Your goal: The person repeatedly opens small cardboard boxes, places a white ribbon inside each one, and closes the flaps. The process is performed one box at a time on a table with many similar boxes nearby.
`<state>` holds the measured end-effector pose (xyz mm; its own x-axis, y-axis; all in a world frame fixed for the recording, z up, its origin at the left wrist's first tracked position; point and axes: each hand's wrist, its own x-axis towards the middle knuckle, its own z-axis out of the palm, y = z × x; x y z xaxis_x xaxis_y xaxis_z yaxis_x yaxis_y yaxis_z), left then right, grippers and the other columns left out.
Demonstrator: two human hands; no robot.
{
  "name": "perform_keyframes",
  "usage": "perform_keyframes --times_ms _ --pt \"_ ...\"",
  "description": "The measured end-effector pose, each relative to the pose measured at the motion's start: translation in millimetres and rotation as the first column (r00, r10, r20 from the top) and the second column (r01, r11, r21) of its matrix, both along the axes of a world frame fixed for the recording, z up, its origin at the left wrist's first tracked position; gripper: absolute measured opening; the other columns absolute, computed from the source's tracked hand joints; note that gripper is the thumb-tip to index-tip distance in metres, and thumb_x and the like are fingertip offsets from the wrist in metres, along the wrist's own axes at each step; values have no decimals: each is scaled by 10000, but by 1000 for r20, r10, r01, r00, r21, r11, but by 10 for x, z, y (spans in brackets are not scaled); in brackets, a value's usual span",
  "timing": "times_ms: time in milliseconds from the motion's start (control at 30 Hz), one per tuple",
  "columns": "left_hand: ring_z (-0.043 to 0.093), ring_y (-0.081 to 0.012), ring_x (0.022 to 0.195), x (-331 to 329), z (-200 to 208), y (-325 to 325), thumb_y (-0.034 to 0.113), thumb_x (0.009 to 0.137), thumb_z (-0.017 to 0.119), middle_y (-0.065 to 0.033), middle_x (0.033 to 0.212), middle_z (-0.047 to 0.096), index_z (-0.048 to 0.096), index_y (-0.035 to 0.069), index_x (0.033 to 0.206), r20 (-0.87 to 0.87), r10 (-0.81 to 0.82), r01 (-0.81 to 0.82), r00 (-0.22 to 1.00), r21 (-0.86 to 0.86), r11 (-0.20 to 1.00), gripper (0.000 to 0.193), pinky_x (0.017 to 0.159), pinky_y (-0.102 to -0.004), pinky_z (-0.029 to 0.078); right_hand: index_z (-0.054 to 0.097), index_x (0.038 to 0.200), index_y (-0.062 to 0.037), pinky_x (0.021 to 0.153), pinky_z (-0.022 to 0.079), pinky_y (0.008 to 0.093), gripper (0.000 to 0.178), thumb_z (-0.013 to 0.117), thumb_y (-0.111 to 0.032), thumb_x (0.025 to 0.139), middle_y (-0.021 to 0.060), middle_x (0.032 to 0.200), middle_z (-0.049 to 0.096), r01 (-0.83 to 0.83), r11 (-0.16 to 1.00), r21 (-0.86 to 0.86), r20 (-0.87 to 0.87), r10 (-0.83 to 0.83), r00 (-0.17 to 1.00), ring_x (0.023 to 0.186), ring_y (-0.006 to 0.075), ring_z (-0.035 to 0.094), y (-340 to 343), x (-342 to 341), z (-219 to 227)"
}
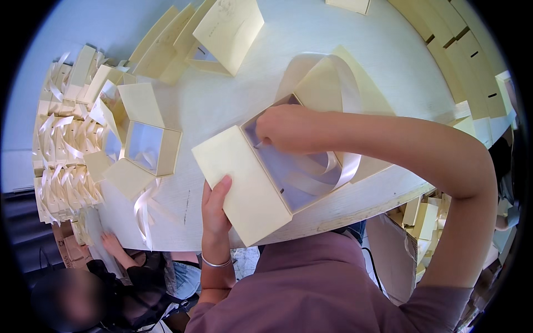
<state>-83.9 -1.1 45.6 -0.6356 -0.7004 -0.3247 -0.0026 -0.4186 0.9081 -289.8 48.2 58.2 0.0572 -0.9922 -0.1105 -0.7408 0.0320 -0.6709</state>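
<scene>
A cream cardboard box lies tilted at the table's front edge, its lid flap folded out to the left. My left hand grips that flap, thumb on top and fingers underneath. Inside the box's pale lining, my right hand is closed in a pinch, with a small white end showing at its fingertips. A white satin ribbon loops up behind my right wrist and curls down over the box's right side. Part of the ribbon and the box's far wall are hidden by my right arm.
More cream boxes stand open on the white table, including one box at left and another box at the back. Ribboned boxes are stacked far left; flat boxes line the right. A co-worker's hand rests at lower left.
</scene>
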Motion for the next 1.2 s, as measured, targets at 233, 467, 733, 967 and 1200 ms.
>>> perform_keyframes --times_ms 233,467,733,967,1200 --pt "591 -178 854 -30 -105 -102 218 836 518 -108 994 579 471 -16 1098 -181 13 11 983 132 991 354 713 -305 484 603 769 54 617 420 374 152 505 -62 752 207 710 575 -3 1000 7 201 2 980 639 331 542 -108 48 -159" --pt "601 -160 727 -102 -283 -361 91 743 617 -80 797 620 583 1 893 319 -152 333 935 -653 680 178 642 -281 479 584 929 24 728 431 361 203 483 -34 763 184 808 588 -22 992 125 55 16 998 789 312 549 -50 37 196" --pt "577 -104 665 506 -148 -607 46 835 493 -67 739 610 546 -10 790 200 50 50 978 -464 885 90 582 -231 481 539 745 -12 794 414 326 81 505 -28 672 114 918 525 -130 945 -299 -863 -210 460 917 252 484 621 -664 777" --pt "586 -147 779 645 -177 -696 114 861 446 -90 860 610 525 32 813 13 101 -99 995 -112 989 124 669 -273 494 579 940 -12 503 367 220 258 586 -54 686 43 600 510 670 740 -63 -252 -661 706 530 117 480 1268 -1744 1277" --pt "487 -219 1056 615 -580 -745 142 859 416 -125 1045 555 506 0 949 -631 300 153 715 560 815 191 937 -387 348 102 1354 10 422 254 161 751 578 -140 792 -42 478 381 500 824 -265 651 -230 724 421 31 338 1725 -1699 1734"
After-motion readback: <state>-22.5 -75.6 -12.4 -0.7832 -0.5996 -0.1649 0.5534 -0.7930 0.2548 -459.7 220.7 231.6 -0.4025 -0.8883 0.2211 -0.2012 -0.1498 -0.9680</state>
